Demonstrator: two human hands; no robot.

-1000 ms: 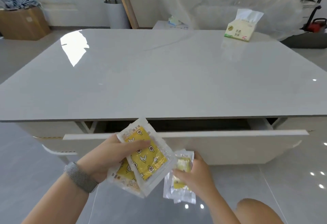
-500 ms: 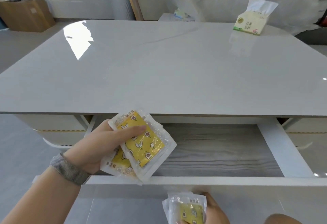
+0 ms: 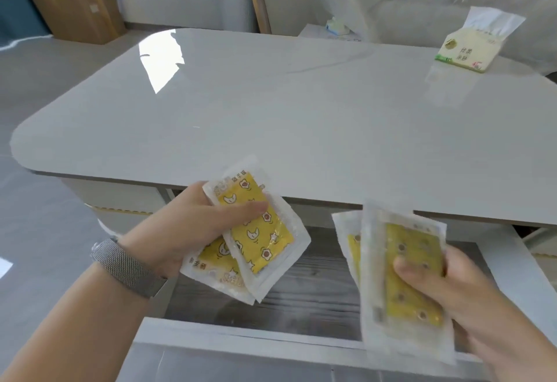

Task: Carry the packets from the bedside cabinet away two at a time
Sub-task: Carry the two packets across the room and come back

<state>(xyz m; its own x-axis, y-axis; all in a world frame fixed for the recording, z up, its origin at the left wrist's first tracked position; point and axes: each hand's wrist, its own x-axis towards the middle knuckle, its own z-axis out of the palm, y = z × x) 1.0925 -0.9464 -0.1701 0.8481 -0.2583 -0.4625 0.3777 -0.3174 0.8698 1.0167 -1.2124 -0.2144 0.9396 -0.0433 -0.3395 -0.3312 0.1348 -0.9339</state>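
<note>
My left hand (image 3: 193, 231) grips two yellow packets with clear borders (image 3: 259, 243), one over the other, thumb on top. My right hand (image 3: 452, 291) holds two more yellow packets (image 3: 404, 279) upright, thumb pressed on the front one. Both hands hover above an open drawer (image 3: 301, 297) with a grey wood-grain bottom, pulled out from under the white table top (image 3: 301, 116). I see nothing lying inside the drawer.
A tissue pack (image 3: 470, 50) sits at the table's far right. The drawer's white front rail (image 3: 247, 339) runs below my hands. A cardboard box (image 3: 78, 13) and a potted plant (image 3: 235, 4) stand on the floor beyond the table.
The drawer has slid out and stands open. My right hand rose from below the drawer front with its packets to beside the left hand. The view shifted left and closer.
</note>
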